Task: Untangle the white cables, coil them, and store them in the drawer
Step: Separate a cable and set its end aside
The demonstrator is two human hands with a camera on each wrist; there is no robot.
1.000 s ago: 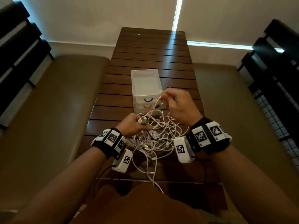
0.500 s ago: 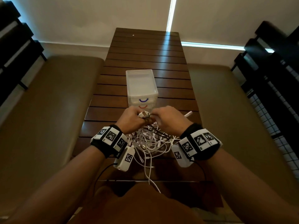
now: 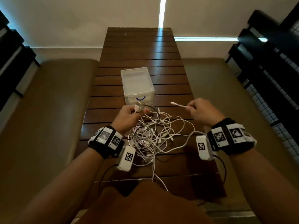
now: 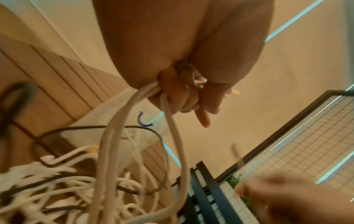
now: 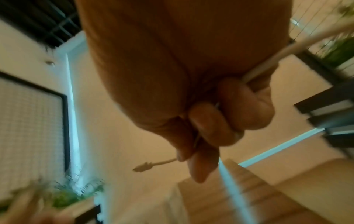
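A person's left hand (image 3: 127, 116) grips a bunch of white cables (image 3: 155, 135), fingers curled round several strands, with a white plug end (image 3: 138, 107) sticking up above the fist; the left wrist view shows three or four pale cords (image 4: 114, 144) running down out of the closed fingers (image 4: 180, 97) into the heap below. The right hand (image 3: 203, 111), held apart from the left, pinches a single white cable (image 3: 179, 105) near its end, and its small connector (image 3: 171, 102) points toward the left hand. In the right wrist view the same cord (image 5: 268, 60) enters the curled fingers (image 5: 226, 115) on one side and its tip (image 5: 142, 168) pokes out on the other.

Between and just below the two hands lies the tangle itself: thin white cords looped over one another in a loose knot, with at least one dark cable (image 3: 152, 109) threaded through, resting on a dark slatted wooden table (image 3: 139, 50). One strand (image 3: 157, 178) trails from the pile back past the wrists and over the table's near edge.

Just beyond the left hand's knuckles stands a small translucent plastic drawer unit (image 3: 137, 84), its upper drawer front marked by a blue curved handle (image 3: 140, 99); the drawers look closed. Cushioned benches (image 3: 48, 101) flank the table on both sides of the arms.
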